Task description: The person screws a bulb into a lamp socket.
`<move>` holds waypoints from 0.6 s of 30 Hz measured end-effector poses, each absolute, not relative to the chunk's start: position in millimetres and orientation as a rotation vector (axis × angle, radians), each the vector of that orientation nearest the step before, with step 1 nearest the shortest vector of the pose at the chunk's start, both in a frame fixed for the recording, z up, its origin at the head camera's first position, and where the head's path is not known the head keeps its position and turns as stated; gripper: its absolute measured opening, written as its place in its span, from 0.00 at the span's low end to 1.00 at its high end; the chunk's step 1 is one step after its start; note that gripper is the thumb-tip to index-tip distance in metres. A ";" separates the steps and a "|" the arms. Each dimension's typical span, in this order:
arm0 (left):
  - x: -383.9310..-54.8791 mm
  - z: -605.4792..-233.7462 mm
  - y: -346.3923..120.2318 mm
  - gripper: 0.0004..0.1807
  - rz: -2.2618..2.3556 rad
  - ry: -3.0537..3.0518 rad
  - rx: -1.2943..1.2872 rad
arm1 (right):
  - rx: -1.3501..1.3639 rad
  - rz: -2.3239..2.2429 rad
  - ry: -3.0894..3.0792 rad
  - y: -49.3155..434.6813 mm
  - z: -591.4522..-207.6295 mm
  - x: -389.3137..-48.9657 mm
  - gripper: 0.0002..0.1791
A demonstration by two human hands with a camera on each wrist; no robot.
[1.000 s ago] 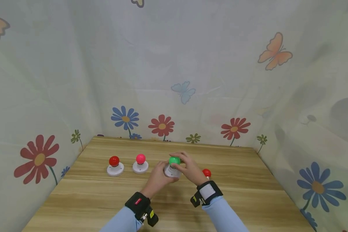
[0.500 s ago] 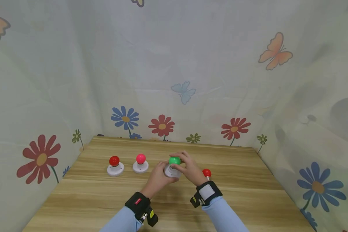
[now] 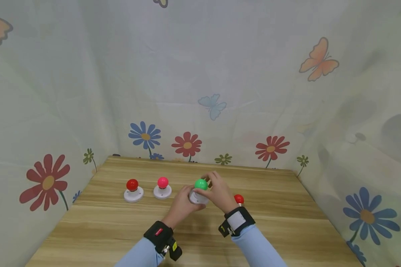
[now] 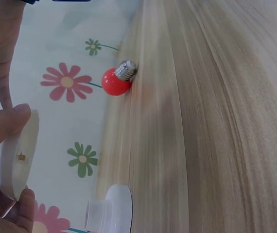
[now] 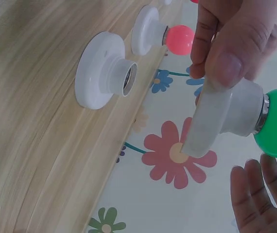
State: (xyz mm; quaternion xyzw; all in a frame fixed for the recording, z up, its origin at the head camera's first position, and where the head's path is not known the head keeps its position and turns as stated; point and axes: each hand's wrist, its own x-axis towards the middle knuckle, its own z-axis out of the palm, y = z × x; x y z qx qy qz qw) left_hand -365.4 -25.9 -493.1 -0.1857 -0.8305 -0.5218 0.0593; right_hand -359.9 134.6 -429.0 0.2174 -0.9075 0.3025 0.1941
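My left hand [image 3: 182, 205] grips a white lamp holder [image 3: 198, 198] by its round base, raised over the table and tilted. A green bulb [image 3: 201, 184] sits in its socket, a strip of metal thread showing in the right wrist view [image 5: 262, 114]. Around the bulb is my right hand [image 3: 219, 193], thumb at the near side and fingers lifted off the far side. Those fingers [image 5: 255, 191] look loosely spread beside the bulb in the right wrist view; the thumb is out of sight there. From the left wrist, the holder's hollow underside [image 4: 24, 155] shows.
On the wooden table [image 3: 120, 233] stand holders with a red bulb [image 3: 132, 185] and a pink bulb [image 3: 162, 182]. A bulbless holder [image 5: 99, 73] stands nearer, concealed in the head view. A loose red bulb [image 4: 116, 81] lies to the right. Floral cloth [image 3: 200, 74] hangs behind.
My right hand's fingers have loosened from the green bulb and drawn back slightly to the right. The left hand keeps its hold on the lamp holder in the same place.
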 end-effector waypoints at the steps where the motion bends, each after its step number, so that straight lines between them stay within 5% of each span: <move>1: -365.4 -492.8 -26.1 0.39 -1.591 -2.513 -0.561 | 0.597 0.841 -2.552 134.3 -428.3 -360.0 0.26; 18: -367.6 -499.2 -27.8 0.38 -1.610 -2.507 -0.558 | 1.065 1.024 -2.638 148.9 -419.2 -361.3 0.26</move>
